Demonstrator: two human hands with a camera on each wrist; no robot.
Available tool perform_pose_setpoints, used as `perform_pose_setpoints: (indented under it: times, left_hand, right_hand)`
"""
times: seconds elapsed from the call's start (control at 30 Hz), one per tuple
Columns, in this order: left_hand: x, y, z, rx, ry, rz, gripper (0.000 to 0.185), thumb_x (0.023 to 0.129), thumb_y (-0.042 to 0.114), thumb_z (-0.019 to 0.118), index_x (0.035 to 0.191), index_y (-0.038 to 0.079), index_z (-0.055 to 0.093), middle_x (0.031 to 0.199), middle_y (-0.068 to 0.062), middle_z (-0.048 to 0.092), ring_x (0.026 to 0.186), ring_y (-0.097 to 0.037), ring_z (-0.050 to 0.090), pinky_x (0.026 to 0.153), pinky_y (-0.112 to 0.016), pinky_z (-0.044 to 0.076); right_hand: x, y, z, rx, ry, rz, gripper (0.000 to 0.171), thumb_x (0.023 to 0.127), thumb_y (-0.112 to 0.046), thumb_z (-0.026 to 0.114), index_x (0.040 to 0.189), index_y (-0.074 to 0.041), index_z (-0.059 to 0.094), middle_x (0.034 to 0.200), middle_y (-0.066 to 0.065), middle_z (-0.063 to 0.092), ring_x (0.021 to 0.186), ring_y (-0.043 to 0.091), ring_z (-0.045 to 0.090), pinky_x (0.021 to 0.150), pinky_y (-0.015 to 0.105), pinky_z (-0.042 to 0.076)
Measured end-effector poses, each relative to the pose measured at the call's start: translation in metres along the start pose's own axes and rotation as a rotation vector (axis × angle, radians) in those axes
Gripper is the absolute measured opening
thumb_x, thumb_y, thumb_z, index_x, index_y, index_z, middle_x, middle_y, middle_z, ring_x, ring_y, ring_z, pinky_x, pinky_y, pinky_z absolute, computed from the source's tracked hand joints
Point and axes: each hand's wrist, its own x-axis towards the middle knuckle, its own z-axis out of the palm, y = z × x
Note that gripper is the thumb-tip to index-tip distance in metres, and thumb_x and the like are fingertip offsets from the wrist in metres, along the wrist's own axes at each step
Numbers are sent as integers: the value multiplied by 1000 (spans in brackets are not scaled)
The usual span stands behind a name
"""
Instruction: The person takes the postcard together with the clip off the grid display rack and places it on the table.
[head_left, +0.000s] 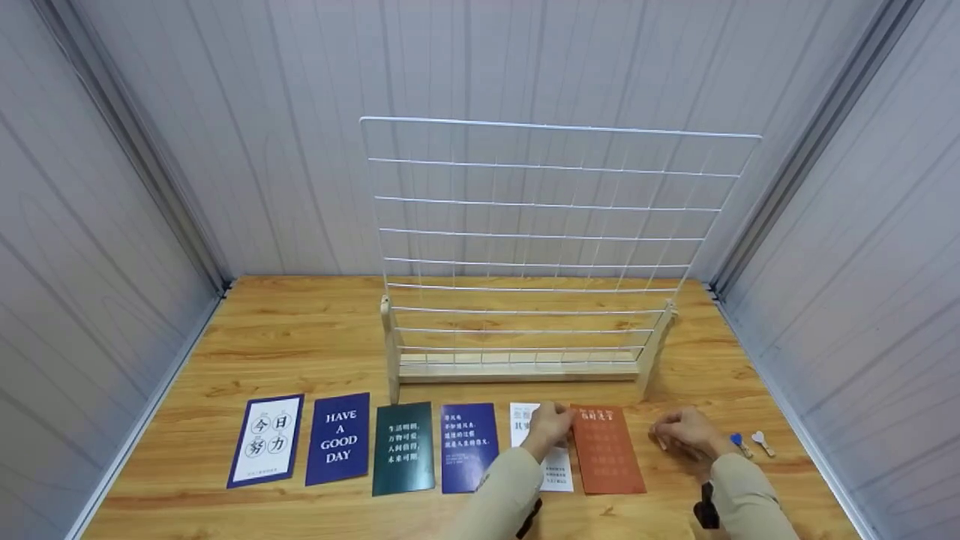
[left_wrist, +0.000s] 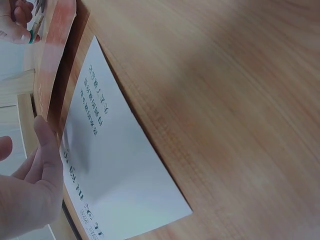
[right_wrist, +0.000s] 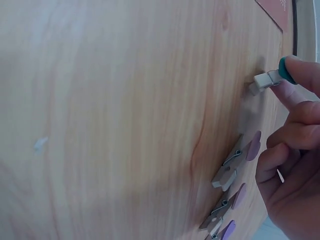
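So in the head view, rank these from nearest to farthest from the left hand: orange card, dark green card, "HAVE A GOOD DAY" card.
1. Orange card, touching the left hand on its right.
2. Dark green card, further left.
3. "HAVE A GOOD DAY" card, further left again.

The orange card lies on the wooden table beside a white card, its upper left edge lifted off the wood. A small wooden clip with a teal top is pinched upright just above the tabletop.
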Motion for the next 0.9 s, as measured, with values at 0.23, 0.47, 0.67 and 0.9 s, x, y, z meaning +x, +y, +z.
perform_pose_setpoints:
  times: [0.23,0.47,0.67,0.9]
  left_hand:
    - [0,1,-2,-10,-7,-4,19,86,14,54,91,-2,62,70,-6,55,62,-20,58,50,-28,50]
    - [2,5,-15,17,-22,62,20,85,14,53,97,0,61,71,-5,56,62,-15,55,51,-26,49]
    - [5,13,-34,67,-28,206,21,86,13,53,98,-2,61,73,-3,56,61,-15,55,48,-27,48]
    - [4,24,-72,157,-43,349,21,87,15,54,98,-2,61,70,-1,56,60,-12,54,49,-22,45]
  right_hand:
    - [-1,0,-1,-13,22,6,20,85,-9,55,88,9,64,60,6,57,42,6,39,39,21,33]
    - [-2,1,-6,-124,61,-15,26,86,-13,54,96,10,61,76,10,63,37,4,36,41,23,37]
    - [-2,-2,-8,-16,85,72,31,87,-16,54,103,11,57,50,6,51,33,8,36,33,23,33]
    - [-4,-18,-17,-47,131,-8,35,88,-18,55,105,13,56,68,18,58,53,33,55,49,40,47]
